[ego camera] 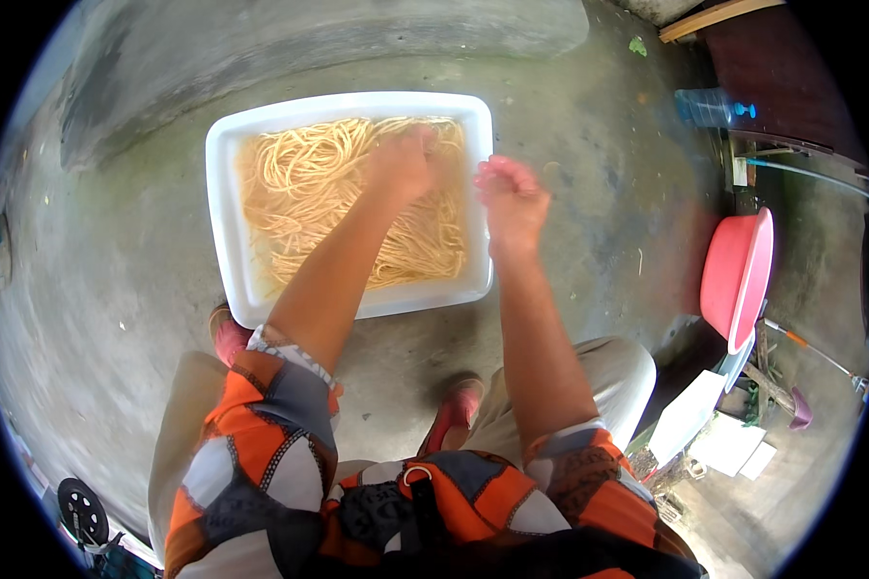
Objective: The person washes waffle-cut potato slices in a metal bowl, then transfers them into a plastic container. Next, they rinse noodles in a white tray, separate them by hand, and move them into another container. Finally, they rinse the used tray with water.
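Observation:
A white rectangular plastic tub (235,289) sits on the floor before me, holding cloudy yellowish water. Long pale-yellow strands (311,163), like thick noodles or cord, lie in it in loops and loose bundles. Over the tub's right half, my left hand (403,165) is among or just above the strands, fingers curled downward. Motion blur hides whether it grips any. Just outside the right rim, my right hand (515,199) is raised with its fingers curled in. No object shows in it.
Concrete floor (145,246) surrounds the tub, with a raised concrete ledge (333,43) beyond it. At right are a large water bottle (706,108), a pink basin (728,279) on its side and white panels (684,416). My pink shoes (458,409) are close to the tub. A black wheel (83,512) stands lower left.

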{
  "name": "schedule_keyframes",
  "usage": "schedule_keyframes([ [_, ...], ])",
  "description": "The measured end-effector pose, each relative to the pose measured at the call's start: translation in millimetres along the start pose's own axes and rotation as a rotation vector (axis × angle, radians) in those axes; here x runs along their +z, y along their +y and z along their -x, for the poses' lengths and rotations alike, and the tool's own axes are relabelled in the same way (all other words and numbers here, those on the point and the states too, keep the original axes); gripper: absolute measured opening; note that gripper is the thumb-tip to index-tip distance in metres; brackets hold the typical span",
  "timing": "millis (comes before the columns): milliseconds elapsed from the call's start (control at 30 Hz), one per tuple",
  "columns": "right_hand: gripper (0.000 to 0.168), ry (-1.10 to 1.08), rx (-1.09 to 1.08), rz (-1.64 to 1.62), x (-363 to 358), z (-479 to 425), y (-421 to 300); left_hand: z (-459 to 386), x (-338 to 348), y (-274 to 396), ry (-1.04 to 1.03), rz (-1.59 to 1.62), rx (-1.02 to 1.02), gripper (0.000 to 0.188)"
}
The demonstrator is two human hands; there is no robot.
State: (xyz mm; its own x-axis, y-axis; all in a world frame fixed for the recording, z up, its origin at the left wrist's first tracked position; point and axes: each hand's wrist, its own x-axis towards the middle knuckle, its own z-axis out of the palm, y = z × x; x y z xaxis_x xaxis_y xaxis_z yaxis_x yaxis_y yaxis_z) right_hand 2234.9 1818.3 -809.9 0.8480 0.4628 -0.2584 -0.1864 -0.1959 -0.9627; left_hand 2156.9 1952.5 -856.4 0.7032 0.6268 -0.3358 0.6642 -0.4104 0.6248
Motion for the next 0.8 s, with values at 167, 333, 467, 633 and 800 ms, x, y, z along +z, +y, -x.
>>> schedule_keyframes([
  [167,0.017,0.018,0.075,0.175,19.3,21.7,-1.1,-33.4,20.9,-28.8,-0.063,-0.046,-0.027,0.041],
  [333,0.019,0.028,0.123,0.128,16.5,26.0,4.8,-24.2,7.4,-23.8,-0.198,0.674,-0.046,0.036],
  [467,0.021,0.013,0.048,0.231,14.6,23.1,14.8,-18.3,-8.3,-25.6,-0.274,0.935,-0.167,0.035],
  [633,0.032,0.022,-0.112,0.33,35.6,14.8,18.6,-11.9,-29.0,-30.1,-0.306,1.12,-0.381,0.039],
  [800,0.06,-0.105,0.167,0.031,55.0,-2.2,5.2,5.6,-51.3,-15.1,-0.337,1.165,-0.269,0.034],
])
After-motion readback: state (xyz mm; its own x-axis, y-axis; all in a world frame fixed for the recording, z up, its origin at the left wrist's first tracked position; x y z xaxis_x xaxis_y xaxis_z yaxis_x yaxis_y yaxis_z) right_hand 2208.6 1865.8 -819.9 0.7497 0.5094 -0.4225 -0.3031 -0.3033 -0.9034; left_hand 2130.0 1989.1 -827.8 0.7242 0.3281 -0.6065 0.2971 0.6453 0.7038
